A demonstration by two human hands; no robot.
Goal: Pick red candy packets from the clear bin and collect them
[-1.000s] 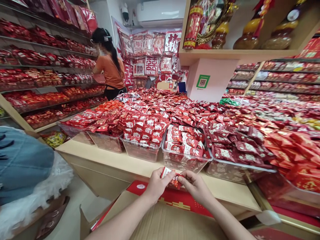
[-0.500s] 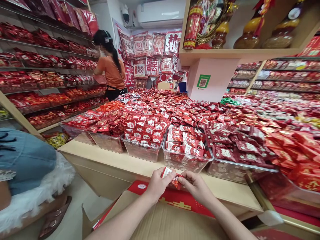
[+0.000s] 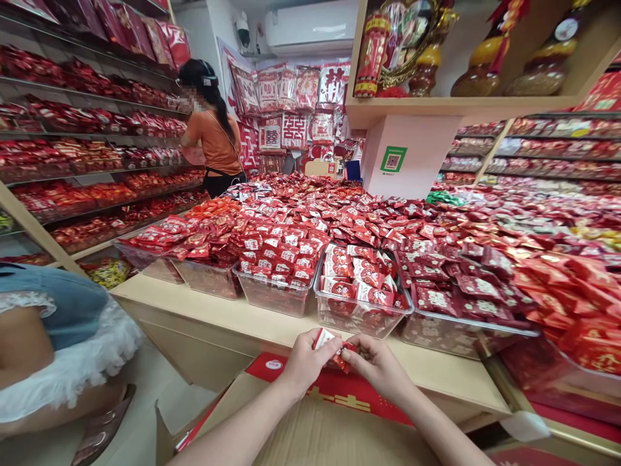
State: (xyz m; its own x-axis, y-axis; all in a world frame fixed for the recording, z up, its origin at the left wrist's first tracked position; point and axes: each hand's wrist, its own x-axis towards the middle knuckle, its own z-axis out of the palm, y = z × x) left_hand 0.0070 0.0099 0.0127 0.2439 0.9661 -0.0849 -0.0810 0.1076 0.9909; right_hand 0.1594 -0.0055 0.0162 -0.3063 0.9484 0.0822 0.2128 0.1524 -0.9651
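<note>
Between my two hands is a small red and white candy packet [image 3: 324, 338], printed with a picture. My left hand [image 3: 306, 359] pinches its left side, the thumb lying across the front. On the other side, the thumb and fingers of my right hand [image 3: 373, 362] grip the packet's right edge. Both hands are above the front edge of the counter and a cardboard box [image 3: 310, 430] with a red printed flap. Just beyond them stands a clear plastic bin [image 3: 361, 314] full of similar red and white packets.
More clear bins [image 3: 276, 298] of red packets cover the counter [image 3: 204, 314]. Stocked shelves [image 3: 87, 162] line the left wall. A person in an orange top [image 3: 213, 142] stands at the back left; another person [image 3: 63, 349] crouches close on my left. A wooden cabinet [image 3: 460, 107] overhangs the counter.
My hands stay on the packet, with only small finger shifts. The person crouching on the left has moved lower, and more of an arm shows.
</note>
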